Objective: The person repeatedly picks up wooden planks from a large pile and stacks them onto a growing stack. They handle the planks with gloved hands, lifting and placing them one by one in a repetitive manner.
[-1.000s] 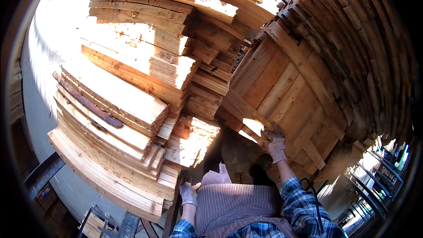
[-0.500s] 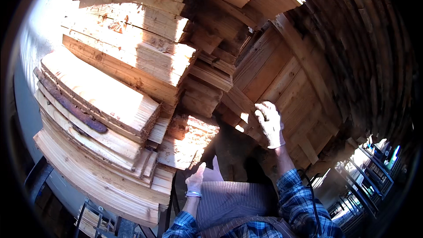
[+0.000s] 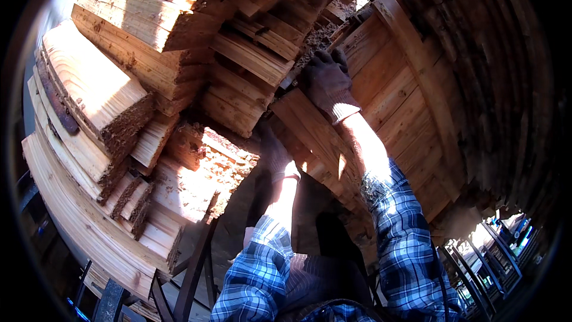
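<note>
My right hand [image 3: 326, 83], in a glove, reaches far forward to the far end of a wooden board [image 3: 310, 122]. Its fingers are bent; what lies under them is hidden. My left hand [image 3: 275, 152], also gloved, is in shadow by the board's left side, close below a stack of short planks [image 3: 238, 104]. Its fingers are too dark to make out. The board slants over other boards, with patches of sunlight on its near part.
Sawn timber [image 3: 89, 167] is piled high on the left, above dark metal legs [image 3: 193, 268]. A panel of joined boards [image 3: 393, 101] with a crosswise batten [image 3: 417, 65] leans at the right. Beyond it stand rows of dark thin slats [image 3: 494, 83]. Metal frames [image 3: 500, 250] show at the lower right.
Both hands have moved forward: the right from the panel's near left side to the board's far end, the left from beside my lap to the planks. The view has shifted, too.
</note>
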Available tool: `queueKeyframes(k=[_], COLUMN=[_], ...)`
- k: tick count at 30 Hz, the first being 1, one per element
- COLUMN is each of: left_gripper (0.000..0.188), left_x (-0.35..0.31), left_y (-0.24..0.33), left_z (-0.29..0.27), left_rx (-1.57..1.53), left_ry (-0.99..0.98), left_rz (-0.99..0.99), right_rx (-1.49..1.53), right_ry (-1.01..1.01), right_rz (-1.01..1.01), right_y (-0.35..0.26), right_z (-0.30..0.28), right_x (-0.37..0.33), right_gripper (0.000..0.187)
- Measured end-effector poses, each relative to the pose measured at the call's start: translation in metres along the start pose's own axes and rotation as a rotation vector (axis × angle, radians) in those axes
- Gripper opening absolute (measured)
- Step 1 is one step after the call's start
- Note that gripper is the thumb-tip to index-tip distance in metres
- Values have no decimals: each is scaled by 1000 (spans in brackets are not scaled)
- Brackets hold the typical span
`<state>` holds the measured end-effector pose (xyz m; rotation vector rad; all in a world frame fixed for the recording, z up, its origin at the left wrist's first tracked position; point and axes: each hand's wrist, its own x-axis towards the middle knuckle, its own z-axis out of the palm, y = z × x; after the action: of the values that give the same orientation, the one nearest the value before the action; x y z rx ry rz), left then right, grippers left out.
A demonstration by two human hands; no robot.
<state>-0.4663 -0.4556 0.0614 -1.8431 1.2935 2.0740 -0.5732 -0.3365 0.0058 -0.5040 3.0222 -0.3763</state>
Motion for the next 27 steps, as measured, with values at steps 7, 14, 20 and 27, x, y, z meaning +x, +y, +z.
queueKeyframes(k=[7,14,20,27], left_gripper=[43,42,42,41], left_x=[34,44,58,86], left_y=[-45,-68,-73,-98], left_z=[-10,-29,-30,-59], left_rx=[146,321,406,859], left_ry=[-79,-94,-183,-36], left_rz=[300,465,523,1217], right_rx=[45,-4,-15,-34], right_ry=[101,84,-165,-374], right_rz=[-75,-72,25,14], right_y=[7,-2,11,3], right_z=[2,5,-8,-1], right_x=[-17,-15,0,8], right_gripper=[15,17,22,27])
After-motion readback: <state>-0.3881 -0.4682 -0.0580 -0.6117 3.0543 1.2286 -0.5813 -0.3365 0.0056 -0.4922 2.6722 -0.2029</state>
